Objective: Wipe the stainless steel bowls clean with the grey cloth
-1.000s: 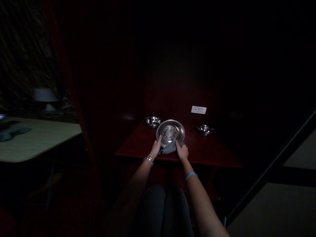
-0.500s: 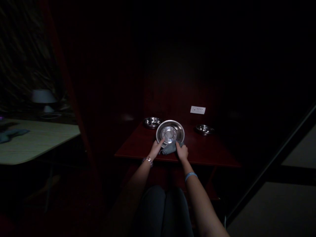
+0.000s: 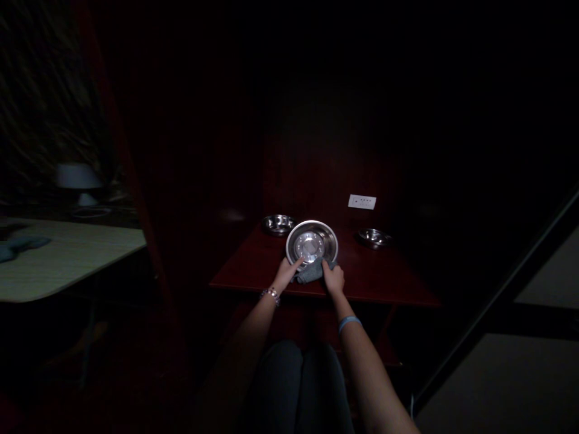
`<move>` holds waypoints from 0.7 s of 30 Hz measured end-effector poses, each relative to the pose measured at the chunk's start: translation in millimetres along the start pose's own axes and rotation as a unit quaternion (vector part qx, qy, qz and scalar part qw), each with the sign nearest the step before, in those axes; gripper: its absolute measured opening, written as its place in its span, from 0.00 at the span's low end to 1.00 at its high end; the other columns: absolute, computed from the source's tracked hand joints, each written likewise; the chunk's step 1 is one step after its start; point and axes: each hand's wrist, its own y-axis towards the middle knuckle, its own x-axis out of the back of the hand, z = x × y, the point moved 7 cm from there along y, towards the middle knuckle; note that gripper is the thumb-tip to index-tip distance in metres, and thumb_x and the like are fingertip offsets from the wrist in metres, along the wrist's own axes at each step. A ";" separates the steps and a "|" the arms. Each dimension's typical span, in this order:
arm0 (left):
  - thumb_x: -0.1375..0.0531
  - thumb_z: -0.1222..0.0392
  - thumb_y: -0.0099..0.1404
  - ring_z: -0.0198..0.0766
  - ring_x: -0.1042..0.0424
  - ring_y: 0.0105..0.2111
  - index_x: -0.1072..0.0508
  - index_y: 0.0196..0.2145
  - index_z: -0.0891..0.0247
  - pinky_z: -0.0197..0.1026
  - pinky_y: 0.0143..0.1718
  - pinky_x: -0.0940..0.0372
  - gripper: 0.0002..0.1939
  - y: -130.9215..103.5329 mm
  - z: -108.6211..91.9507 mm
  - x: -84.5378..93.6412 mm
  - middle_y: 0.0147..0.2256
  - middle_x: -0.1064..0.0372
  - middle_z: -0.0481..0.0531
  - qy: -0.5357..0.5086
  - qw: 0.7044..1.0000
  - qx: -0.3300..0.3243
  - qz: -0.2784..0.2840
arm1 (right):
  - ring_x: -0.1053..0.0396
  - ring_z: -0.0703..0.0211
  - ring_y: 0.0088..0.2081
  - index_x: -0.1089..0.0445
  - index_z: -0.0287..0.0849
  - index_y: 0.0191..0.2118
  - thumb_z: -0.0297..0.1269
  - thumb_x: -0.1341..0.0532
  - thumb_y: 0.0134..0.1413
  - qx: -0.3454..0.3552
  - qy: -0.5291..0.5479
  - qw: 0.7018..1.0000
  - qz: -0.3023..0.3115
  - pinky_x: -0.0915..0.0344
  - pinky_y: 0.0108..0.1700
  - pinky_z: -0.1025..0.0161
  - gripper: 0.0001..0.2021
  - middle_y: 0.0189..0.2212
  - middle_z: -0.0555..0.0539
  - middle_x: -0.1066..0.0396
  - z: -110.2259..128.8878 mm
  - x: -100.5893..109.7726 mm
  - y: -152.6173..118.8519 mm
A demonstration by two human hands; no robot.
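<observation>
A shiny metal bowl (image 3: 311,242) is tilted up over the front part of the dark red desk (image 3: 253,259), its inside facing me. My left hand (image 3: 286,272) grips its lower left rim, thumb on the inside. At the lower right rim, my right hand (image 3: 333,277) holds a grey-green cloth (image 3: 310,271) against the bowl, thumb over the edge. The cloth hangs along the bottom rim between both hands. Fingers behind the bowl are hidden.
Two more metal bowls stand on the desk, one at back left (image 3: 278,224), one at right (image 3: 374,237). A white socket plate (image 3: 362,202) is on the back wall. Far left, a pale table (image 3: 76,253) bears a cloth (image 3: 22,246), with a lamp (image 3: 79,181) behind.
My left thumb has shifted slightly on the inside of the bowl. The bowl, cloth and right hand look almost the same.
</observation>
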 end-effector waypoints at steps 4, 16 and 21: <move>0.37 0.52 0.56 0.45 0.26 0.48 0.26 0.48 0.66 0.45 0.51 0.33 0.23 0.3 2.1 0.3 0.49 0.25 0.59 0.011 1.000 0.004 0.000 | 0.26 0.41 0.48 0.24 0.33 0.43 0.56 0.47 0.58 0.001 0.000 1.000 -0.002 0.32 0.47 0.56 0.28 0.44 0.29 0.25 -1.7 -1.3 1.6; 0.37 0.48 0.58 0.45 0.24 0.46 0.26 0.46 0.67 0.45 0.50 0.32 0.23 6.1 14.2 5.1 0.46 0.24 0.60 -0.021 0.999 0.019 -0.019 | 0.26 0.42 0.48 0.24 0.32 0.44 0.57 0.46 0.58 0.000 0.002 1.000 -0.001 0.32 0.47 0.57 0.29 0.44 0.29 0.25 -2.2 -0.5 1.7; 0.39 0.45 0.59 0.46 0.26 0.48 0.26 0.48 0.67 0.46 0.52 0.34 0.26 5.3 13.1 7.4 0.47 0.25 0.60 -0.054 0.997 0.036 -0.034 | 0.26 0.43 0.48 0.24 0.32 0.43 0.58 0.46 0.57 -0.001 0.008 1.000 0.000 0.32 0.47 0.58 0.30 0.43 0.30 0.25 -2.1 -0.4 1.5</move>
